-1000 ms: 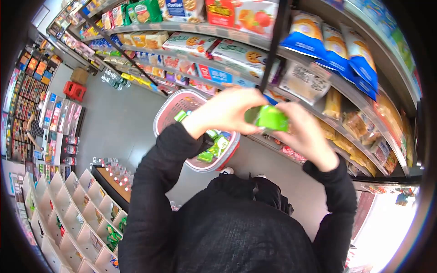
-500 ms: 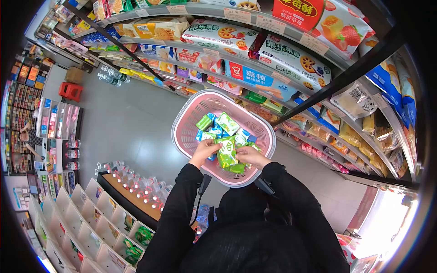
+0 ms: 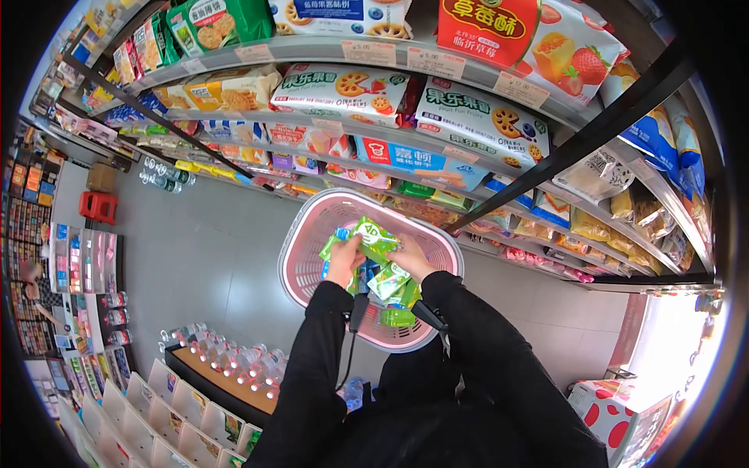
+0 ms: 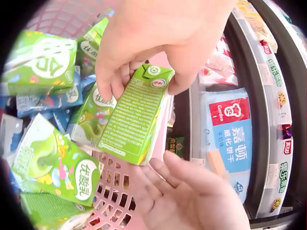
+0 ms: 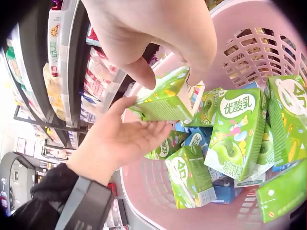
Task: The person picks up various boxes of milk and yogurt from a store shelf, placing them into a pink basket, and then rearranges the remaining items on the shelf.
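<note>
A green drink carton is held over a pink basket. My right hand pinches its top end between thumb and fingers. My left hand lies palm up with straight fingers at the carton's lower end. Whether it touches the carton is unclear. The basket holds several green cartons and some blue ones.
Snack shelves with biscuit packs rise right behind the basket, and a black upright crosses them. A low rack of bottles and white bins stand to my left. Grey floor lies beyond.
A second ago both hands held a green pack up near the shelf. They then dropped into the basket. Now the right hand lifts one carton off the pile while the left opens under it.
</note>
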Demonstrator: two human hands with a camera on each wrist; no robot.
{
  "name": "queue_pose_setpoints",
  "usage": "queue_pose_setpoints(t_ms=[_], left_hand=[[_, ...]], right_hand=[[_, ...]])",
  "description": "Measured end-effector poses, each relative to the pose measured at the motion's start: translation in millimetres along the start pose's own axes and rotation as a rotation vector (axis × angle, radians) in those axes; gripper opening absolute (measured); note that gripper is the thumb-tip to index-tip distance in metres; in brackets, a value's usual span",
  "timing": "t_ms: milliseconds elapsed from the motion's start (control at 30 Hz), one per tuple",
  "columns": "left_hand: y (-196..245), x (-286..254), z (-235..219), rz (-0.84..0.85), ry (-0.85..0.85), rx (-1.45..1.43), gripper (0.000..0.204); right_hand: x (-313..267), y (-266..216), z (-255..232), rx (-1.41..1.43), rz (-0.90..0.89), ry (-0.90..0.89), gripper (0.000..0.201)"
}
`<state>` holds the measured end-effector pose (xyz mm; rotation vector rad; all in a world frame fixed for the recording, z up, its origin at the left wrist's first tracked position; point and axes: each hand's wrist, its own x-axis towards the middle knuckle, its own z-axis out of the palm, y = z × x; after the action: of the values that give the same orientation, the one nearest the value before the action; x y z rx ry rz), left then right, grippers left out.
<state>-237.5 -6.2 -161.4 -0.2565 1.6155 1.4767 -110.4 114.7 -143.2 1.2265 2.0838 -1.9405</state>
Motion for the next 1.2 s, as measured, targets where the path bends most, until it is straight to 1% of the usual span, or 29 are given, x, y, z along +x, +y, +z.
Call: queue_pose_setpoints(t_ms=[67,100,133,200,233,267,333,367,433,467,533,567,600,633,667,700,733,767,800,833,867,933,967,1000,1067,1100,1133,1167,1200], left_hand=[[-17.7,9.4,-1.3,-0.021,0.035,-0.127,0.019],[-24.3,13.0,-1.4,-0.029,0.050,-0.167,0.020],[-28.5,15.8,-1.5,-0.025,0.041,-0.161,0.020],[-37.3,22.2,0.9,-0.047,0.126,-0.300,0.018],[-41.5,25.9,0.7,-0.035,0.138,-0.326,0.017],[-51.2,37.5,-6.5,-0.031,0.123,-0.318,0.015],[-48.7,37.0,0.0,-0.026,0.144,-0.443,0.016],[-43.3,30.3,2.2,-0.024,0.143,-0.437,0.016],[-35.7,18.6,5.8,-0.022,0.183,-0.309,0.014],[-34.3,16.5,5.3,-0.015,0.173,-0.303,0.014],[-32.3,9.0,1.5,0.041,0.041,-0.330,0.017],[-34.1,5.8,1.5,0.094,0.045,-0.328,0.013],[-41.8,-0.9,-4.4,0.319,0.013,0.031,0.014],[-42.3,-5.7,-11.6,0.298,-0.064,0.031,0.024],[-38.5,-5.7,-11.0,0.286,-0.156,0.032,0.035],[-36.9,-13.6,-1.4,0.310,-0.161,-0.054,0.039],[-0.5,-63.7,31.5,0.364,-0.128,0.232,0.045],[-27.5,-6.9,7.9,0.481,-0.213,0.473,0.050],[-10.7,-33.1,29.3,0.675,-0.137,0.847,0.053],[19.6,-62.3,57.2,0.499,-0.348,0.935,0.053],[44.7,-98.3,90.9,0.500,-0.456,1.075,0.058],[71.5,-139.7,144.4,0.494,-0.656,1.272,0.063],[85.4,-160.9,171.9,0.664,-0.772,1.419,0.066],[92.8,-168.0,196.6,0.981,-0.936,1.518,0.062],[133.1,-251.6,270.0,0.785,-1.145,1.513,0.054],[150.9,-282.4,299.6,0.884,-1.272,1.468,0.051],[167.3,-310.4,327.1,0.982,-1.398,1.418,0.047],[181.7,-341.5,352.8,1.076,-1.419,1.307,0.043],[195.9,-368.4,379.9,1.170,-1.438,1.195,0.039]], right_hand=[[5.4,5.9,0.0,0.025,0.038,-0.036,0.069],[7.8,10.8,1.6,0.122,0.062,-0.106,0.064],[10.4,16.4,4.1,0.127,0.057,-0.096,0.064],[15.9,28.3,10.6,0.178,0.006,-0.193,0.062],[26.4,47.7,19.5,0.109,-0.064,-0.177,0.062],[49.0,84.5,33.7,0.049,-0.159,-0.196,0.065],[16.8,44.9,22.2,-0.053,-0.064,-0.181,0.071],[13.2,42.8,20.5,-0.047,-0.066,-0.178,0.071],[3.9,38.8,13.8,-0.146,-0.035,-0.254,0.071],[-3.0,37.1,8.4,-0.142,-0.041,-0.242,0.071],[-22.3,34.8,-6.2,-0.254,-0.240,-0.292,0.067],[-25.9,46.6,-10.8,-0.178,-0.286,-0.326,0.065],[-41.8,41.4,-24.0,-0.169,-0.272,-0.366,0.060],[-54.7,40.3,-37.0,-0.272,-0.283,-0.388,0.054],[-64.8,45.8,-53.7,-0.275,-0.387,-0.467,0.050],[-95.3,27.1,-78.7,-0.163,-0.281,-0.538,0.047],[-107.0,36.2,-99.4,-0.242,-0.425,-0.522,0.043],[-120.4,30.4,-125.1,-0.333,-0.449,-0.552,0.042],[-141.8,19.8,-148.9,-0.419,-0.461,-0.592,0.041],[-165.8,3.8,-176.8,-0.459,-0.478,-0.589,0.040],[-190.1,-13.7,-205.0,-0.497,-0.493,-0.600,0.039],[-232.6,-50.2,-260.8,-0.646,-0.611,-0.485,0.037],[-252.9,-69.9,-287.7,-0.679,-0.686,-0.363,0.035],[-273.1,-90.5,-313.6,-0.708,-0.762,-0.245,0.034],[-322.6,-144.0,-367.8,-0.694,-0.830,-0.028,0.031],[-337.0,-157.2,-392.7,-0.718,-1.005,0.193,0.030],[-357.1,-178.4,-420.2,-0.778,-1.018,0.339,0.029],[-363.6,-193.6,-452.4,-0.809,-1.084,0.425,0.029],[-366.6,-210.6,-483.6,-0.861,-1.191,0.581,0.031]])
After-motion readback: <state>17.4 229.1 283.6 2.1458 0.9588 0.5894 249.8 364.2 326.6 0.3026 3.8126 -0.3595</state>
